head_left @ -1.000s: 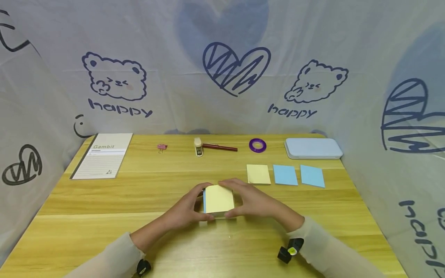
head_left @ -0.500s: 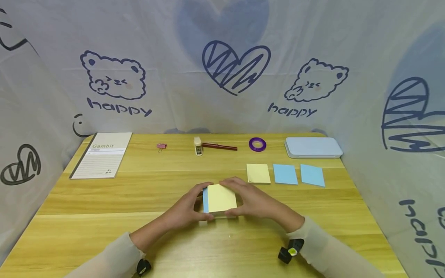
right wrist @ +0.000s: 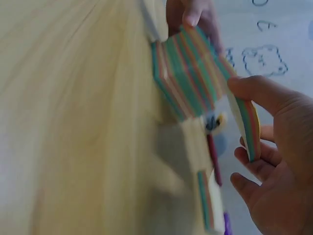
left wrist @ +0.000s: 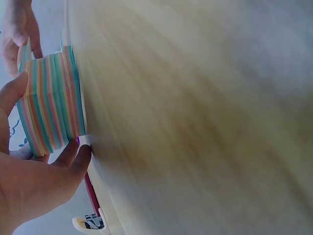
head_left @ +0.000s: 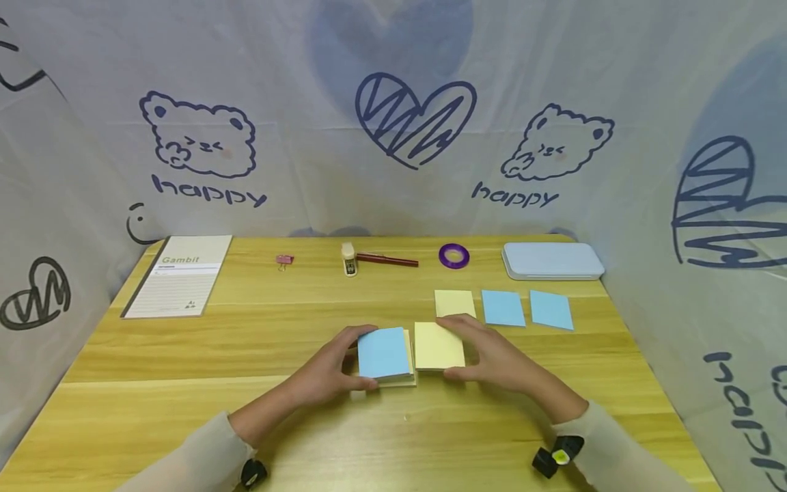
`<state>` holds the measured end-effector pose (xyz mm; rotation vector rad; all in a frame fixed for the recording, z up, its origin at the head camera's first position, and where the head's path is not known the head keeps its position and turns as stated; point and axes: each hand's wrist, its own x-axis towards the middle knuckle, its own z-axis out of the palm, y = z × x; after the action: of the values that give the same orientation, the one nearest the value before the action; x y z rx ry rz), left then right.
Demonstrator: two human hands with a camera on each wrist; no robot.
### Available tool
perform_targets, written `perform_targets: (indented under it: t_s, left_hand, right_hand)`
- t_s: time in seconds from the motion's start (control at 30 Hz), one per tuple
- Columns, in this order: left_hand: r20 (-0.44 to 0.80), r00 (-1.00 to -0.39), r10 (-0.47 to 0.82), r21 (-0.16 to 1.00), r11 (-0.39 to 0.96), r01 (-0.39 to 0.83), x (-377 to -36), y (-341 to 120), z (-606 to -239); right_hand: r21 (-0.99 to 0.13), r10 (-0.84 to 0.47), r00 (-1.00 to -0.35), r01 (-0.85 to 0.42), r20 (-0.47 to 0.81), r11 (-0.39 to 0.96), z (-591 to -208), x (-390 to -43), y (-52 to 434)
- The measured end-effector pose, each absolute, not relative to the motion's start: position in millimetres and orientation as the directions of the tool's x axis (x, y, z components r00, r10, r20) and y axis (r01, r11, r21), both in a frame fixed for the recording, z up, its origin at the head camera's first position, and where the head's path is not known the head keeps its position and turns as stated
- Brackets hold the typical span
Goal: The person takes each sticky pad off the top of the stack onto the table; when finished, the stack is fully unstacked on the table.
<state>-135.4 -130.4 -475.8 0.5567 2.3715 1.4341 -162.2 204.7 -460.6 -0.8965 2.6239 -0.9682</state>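
A thick block of striped sticky notes point(head_left: 382, 352), blue on top, sits on the table in the head view; my left hand point(head_left: 324, 369) grips it between thumb and fingers from the left side. Just right of it, my right hand point(head_left: 494, 355) pinches a thin pad of sticky notes point(head_left: 438, 346) with a yellow top sheet. In the right wrist view that pad point(right wrist: 246, 128) stands apart from the table, tilted, with the thumb on one face and fingers behind. The block's coloured layers point(left wrist: 51, 100) show in the left wrist view, a few slightly out of line.
Behind the right hand lie a yellow pad point(head_left: 453, 302) and two blue pads point(head_left: 503, 308). Along the back are a notebook point(head_left: 178, 277), a pink binder clip point(head_left: 285, 260), a small white bottle-like item point(head_left: 349, 260), a dark red pen point(head_left: 389, 260), purple tape point(head_left: 443, 256) and a pale blue case point(head_left: 552, 261).
My right hand has moved right, lifting the yellow-topped pad off the block and baring its blue layer. The left hand stays in place around the block.
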Motion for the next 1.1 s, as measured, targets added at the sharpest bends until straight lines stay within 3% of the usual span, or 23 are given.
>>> perform_targets:
  t_s: [0.33, 0.7, 1.1]
  left_hand:
    - [-0.071, -0.874, 0.481, 0.898, 0.413, 0.154, -134.1, -131.2, -475.8]
    - [-0.056, -0.865, 0.498, 0.895, 0.409, 0.178, -135.7, -131.6, -476.1]
    - [-0.052, -0.860, 0.507, 0.885, 0.422, 0.196, -137.5, -132.0, -474.0]
  right_hand:
    - [-0.637, -0.574, -0.819, -0.432, -0.020, 0.639, -485.9, -158.4, 238.7]
    - [-0.621, -0.574, -0.817, -0.424, -0.051, 0.659, -499.5, -154.6, 243.7]
    - [-0.620, -0.598, -0.800, -0.451, -0.037, 0.642, -488.6, -155.0, 238.1]
